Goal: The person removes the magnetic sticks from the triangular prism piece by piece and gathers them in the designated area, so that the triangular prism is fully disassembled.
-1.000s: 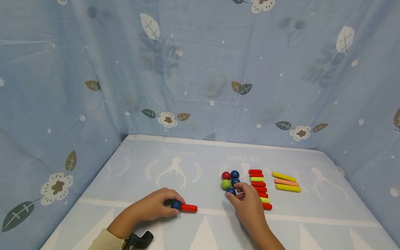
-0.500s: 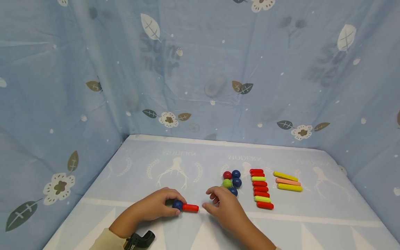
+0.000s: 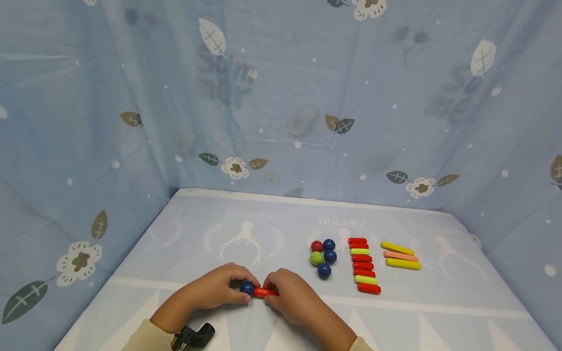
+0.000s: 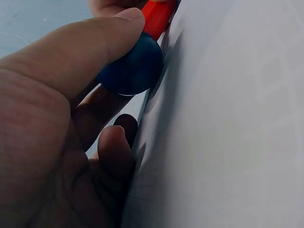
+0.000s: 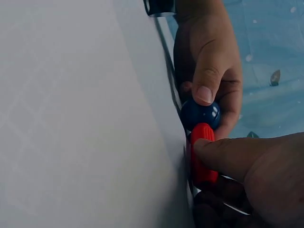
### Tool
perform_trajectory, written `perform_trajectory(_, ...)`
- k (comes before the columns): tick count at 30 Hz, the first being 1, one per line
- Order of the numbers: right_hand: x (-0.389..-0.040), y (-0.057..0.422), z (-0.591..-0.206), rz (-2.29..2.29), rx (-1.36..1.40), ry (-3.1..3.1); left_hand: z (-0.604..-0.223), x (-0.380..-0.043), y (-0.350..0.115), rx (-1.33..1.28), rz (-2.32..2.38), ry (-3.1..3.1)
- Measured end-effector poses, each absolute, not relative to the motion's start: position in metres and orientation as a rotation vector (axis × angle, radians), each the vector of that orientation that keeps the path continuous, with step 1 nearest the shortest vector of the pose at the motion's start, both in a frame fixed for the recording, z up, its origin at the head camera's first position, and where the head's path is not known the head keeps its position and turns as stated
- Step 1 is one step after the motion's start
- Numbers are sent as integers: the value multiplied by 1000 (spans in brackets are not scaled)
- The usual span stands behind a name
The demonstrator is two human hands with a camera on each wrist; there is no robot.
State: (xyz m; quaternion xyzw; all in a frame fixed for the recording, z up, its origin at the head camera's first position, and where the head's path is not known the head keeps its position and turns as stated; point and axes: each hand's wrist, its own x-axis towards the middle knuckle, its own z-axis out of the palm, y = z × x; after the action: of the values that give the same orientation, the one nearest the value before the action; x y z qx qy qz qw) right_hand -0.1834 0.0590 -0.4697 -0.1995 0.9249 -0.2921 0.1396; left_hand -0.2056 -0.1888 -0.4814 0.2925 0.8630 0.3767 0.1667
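My left hand [image 3: 217, 288] pinches a dark blue ball [image 3: 247, 288] between thumb and fingers, low over the table. One end of a short red rod [image 3: 262, 292] meets the ball's right side, the two in line. Thumb and fingers of my right hand [image 3: 291, 297] pinch that rod from its right end. The left wrist view shows the thumb laid across the blue ball [image 4: 135, 69], with the red rod [image 4: 157, 20] beyond it. In the right wrist view the ridged red rod [image 5: 203, 156] butts against the ball.
Right of my hands lie several loose balls: a red one [image 3: 317, 246], a green one [image 3: 316, 258] and blue ones [image 3: 324, 271]. Beside them runs a column of short red and yellow-green rods [image 3: 362, 258]. Longer yellow and orange rods [image 3: 401, 255] lie farther right. Patterned cloth [image 3: 281, 97] encloses the table.
My right hand has left the loose balls, moved left and taken hold of the red rod. My left hand stays on its blue ball. The lowest loose blue ball is now uncovered.
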Motion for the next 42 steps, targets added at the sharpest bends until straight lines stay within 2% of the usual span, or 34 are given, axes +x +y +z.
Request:
perform_trajectory(18,-185,76,-496,-1664,-290,2194,-487,-208,-187,796,1096,2455)
perform_trajectory(42,-179,71,-491,-1544,-356,2376,-486,-207,-187,786,1082,2479)
